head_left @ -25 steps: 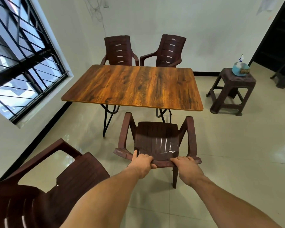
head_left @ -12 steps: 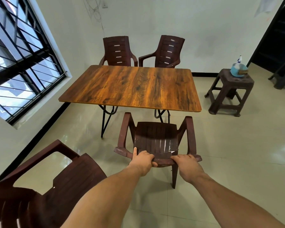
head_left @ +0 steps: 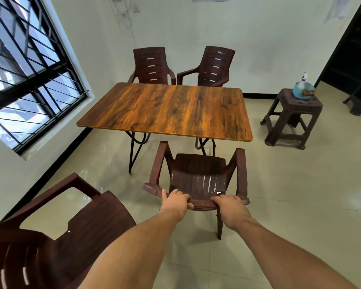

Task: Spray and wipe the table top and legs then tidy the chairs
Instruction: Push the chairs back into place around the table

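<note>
A brown plastic armchair [head_left: 198, 174] stands in front of me, facing the wooden table [head_left: 171, 109], its seat front near the table's near edge. My left hand [head_left: 175, 202] grips the top of its backrest, thumb stretched along the rim. My right hand [head_left: 229, 206] grips the same rim further right. Two more brown chairs [head_left: 152, 65] [head_left: 214, 67] stand tucked at the table's far side. A fourth brown chair [head_left: 56, 243] stands at my lower left, angled away from the table.
A brown plastic stool [head_left: 294, 117] at the right carries a spray bottle [head_left: 303, 79] and a blue cloth [head_left: 300, 91]. A barred window [head_left: 23, 71] fills the left wall. A dark doorway [head_left: 350, 42] opens at the far right. The floor is glossy tile.
The held chair has slid a little forward toward the table, its seat front now close under the table's near edge. Both hands keep their grip on the backrest.
</note>
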Tool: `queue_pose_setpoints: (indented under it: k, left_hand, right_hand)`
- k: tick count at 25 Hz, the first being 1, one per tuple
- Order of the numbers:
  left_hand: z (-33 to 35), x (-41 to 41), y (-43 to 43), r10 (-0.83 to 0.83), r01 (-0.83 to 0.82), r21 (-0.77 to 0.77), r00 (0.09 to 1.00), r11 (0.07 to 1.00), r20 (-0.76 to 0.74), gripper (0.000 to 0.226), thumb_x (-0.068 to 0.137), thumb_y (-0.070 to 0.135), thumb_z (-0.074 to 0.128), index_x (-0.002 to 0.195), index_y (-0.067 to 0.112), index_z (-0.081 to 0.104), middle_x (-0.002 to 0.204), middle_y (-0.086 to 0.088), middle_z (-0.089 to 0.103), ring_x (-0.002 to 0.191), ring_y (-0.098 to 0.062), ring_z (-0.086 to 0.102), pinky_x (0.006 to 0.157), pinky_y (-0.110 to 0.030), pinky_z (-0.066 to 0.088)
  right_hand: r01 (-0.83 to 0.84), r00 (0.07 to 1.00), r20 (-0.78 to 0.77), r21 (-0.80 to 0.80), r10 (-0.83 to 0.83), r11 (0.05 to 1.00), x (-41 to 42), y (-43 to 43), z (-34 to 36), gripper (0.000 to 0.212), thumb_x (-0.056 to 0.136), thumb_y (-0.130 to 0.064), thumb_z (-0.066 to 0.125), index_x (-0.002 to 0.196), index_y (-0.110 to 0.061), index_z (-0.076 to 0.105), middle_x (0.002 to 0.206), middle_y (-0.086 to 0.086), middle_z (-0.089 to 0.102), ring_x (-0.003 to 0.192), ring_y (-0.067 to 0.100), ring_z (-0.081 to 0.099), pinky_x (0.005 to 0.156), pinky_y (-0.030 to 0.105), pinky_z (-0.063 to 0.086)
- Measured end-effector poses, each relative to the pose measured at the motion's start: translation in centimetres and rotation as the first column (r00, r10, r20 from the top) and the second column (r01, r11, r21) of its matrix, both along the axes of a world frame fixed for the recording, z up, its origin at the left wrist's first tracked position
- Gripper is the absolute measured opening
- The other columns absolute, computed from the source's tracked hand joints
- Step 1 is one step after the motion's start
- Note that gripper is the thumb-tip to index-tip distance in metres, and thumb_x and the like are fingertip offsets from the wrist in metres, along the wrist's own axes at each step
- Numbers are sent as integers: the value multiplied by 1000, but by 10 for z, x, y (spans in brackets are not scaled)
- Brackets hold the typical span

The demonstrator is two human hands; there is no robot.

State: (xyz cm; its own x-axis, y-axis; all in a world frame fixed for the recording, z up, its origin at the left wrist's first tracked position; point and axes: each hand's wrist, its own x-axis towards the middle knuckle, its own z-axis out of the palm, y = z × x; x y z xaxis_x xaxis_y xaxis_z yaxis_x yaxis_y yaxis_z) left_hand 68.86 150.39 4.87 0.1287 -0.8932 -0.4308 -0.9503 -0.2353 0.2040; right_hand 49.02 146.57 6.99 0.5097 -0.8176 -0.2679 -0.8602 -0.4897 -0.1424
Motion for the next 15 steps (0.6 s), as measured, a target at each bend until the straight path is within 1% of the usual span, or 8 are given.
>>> queue_pose_setpoints:
  k: [2, 5, 7, 10, 12, 13, 14, 15]
  left_hand:
    - [1, -2, 2, 6, -6, -4, 1000, 1000, 9, 32, 108, 39, 45, 133, 24, 58, 132, -6, 59, 138, -29, 43, 123, -65, -2]
    - [6, -4, 3, 1, -1, 1, 1000, 1000, 14, 32, 108, 39, 44, 132, 23, 59, 129, -6, 60, 134, -29, 47, 123, -64, 0]
    - [7, -5, 4, 0, 0, -4, 1000, 1000, 17, 31, 108, 38, 45, 131, 23, 59, 129, -6, 61, 134, -29, 48, 123, -64, 1]
    - [6, -5, 5, 2, -2, 4, 1000, 1000, 21, 32, 108, 39, 45, 131, 23, 59, 129, -6, 62, 133, -28, 49, 124, -63, 2]
    - [8, -4, 5, 9, -9, 5, 1000, 1000, 0, 33, 107, 42, 45, 130, 23, 60, 129, -5, 62, 132, -27, 50, 124, -62, 3]
    - [9, -2, 6, 7, -7, 2, 1000, 1000, -8, 35, 107, 44, 44, 130, 23, 60, 131, -5, 62, 133, -27, 50, 125, -61, 3]
    - [9, 0, 7, 4, -4, -6, 1000, 1000, -9, 39, 107, 46, 41, 134, 24, 57, 136, -5, 60, 137, -27, 47, 126, -60, 3]
    - [9, 2, 9, -6, 6, -15, 1000, 1000, -2, 46, 107, 50, 36, 142, 24, 52, 147, -6, 53, 144, -27, 41, 127, -58, 2]
  right_hand:
    - [-9, 1000, -2, 18, 9, 1000, -2, -1, 0, 66, 91, 5, 44, 146, -31, 45, 137, -3, 56, 131, 21, 46, 121, 39, 18]
    - [8, 1000, 20, 48, -9, 999, -2, -4, -1, 72, 87, 10, 43, 147, -31, 44, 137, -3, 55, 134, 20, 43, 124, 42, 7]
    - [20, 999, 31, 52, -21, 998, -2, -4, -2, 73, 87, 11, 44, 146, -31, 45, 137, -3, 54, 135, 19, 42, 124, 43, 3]
    - [21, 999, 37, 64, -23, 998, 0, -2, -3, 71, 88, 10, 43, 146, -31, 46, 138, -3, 54, 136, 19, 41, 124, 44, 1]
    - [20, 998, 52, 74, -23, 997, -2, -3, -3, 68, 90, 7, 42, 146, -32, 45, 141, -4, 53, 139, 19, 39, 124, 43, 1]
    - [15, 998, 56, 76, -19, 997, -2, -3, -3, 66, 92, 3, 43, 148, -32, 42, 145, -4, 49, 142, 18, 35, 124, 42, 1]
    - [2, 999, 50, 74, -6, 997, -3, -3, -4, 63, 95, -4, 45, 151, -32, 37, 153, -3, 42, 147, 18, 27, 124, 42, 0]
    - [-10, 999, 35, 72, 8, 997, -3, -2, -4, 61, 98, -15, 46, 155, -31, 29, 161, -3, 30, 151, 18, 17, 123, 43, -1]
